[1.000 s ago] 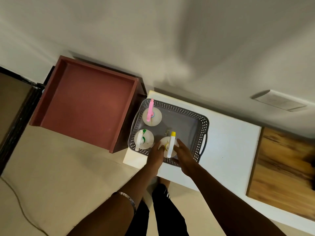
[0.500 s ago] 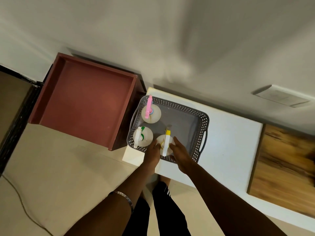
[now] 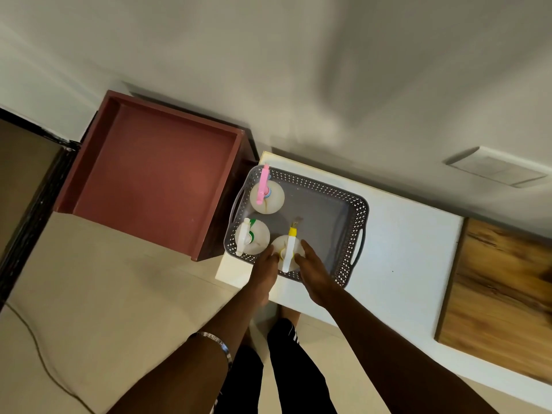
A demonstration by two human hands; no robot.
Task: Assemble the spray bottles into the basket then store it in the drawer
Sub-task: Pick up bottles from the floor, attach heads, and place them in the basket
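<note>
While seating the third bottle, head view: yellow-nozzle spray bottle (image 3: 287,249) standing upright at the near edge of the grey perforated basket (image 3: 355,234), flanked by both hands. Left hand (image 3: 266,265) pressed against the bottle's left flank, fingers curled partway round the body; right hand (image 3: 312,265) on its right flank, fingers extended and lightly bent, touching the shoulder. Between them, a two-handed cupping hold rather than a full wrap; hard to tell how firm.

Judged step: placing or steadying the last bottle inside the basket, so the loading part looks close to finished. Drawer part not yet begun.

Count of bottles: three, all inside the basket. Pink-nozzle bottle (image 3: 266,195) at the far left corner, green-and-white bottle (image 3: 251,237) just near of it on the left side, yellow one to the right of that, almost touching. None seen loose on the white table (image 3: 403,249). Right half of the basket floor bare.

Count of baskets: one, resting on the left end of the table, left handle overhanging toward the drawer. Count of drawers: one, reddish-brown drawer (image 3: 155,180), pulled open just left of the table, nothing visible inside.

Next move, as a guess: release the bottle, shift both hands out to the two end handles, lift level so the tall bottles stay upright, carry left and lower into the drawer, then push shut. Risk: top-heavy bottles tipping if the basket tilts.

Also in view: wooden board (image 3: 501,294) at the right end of the table, bracelet (image 3: 222,348) on the left wrist.
</note>
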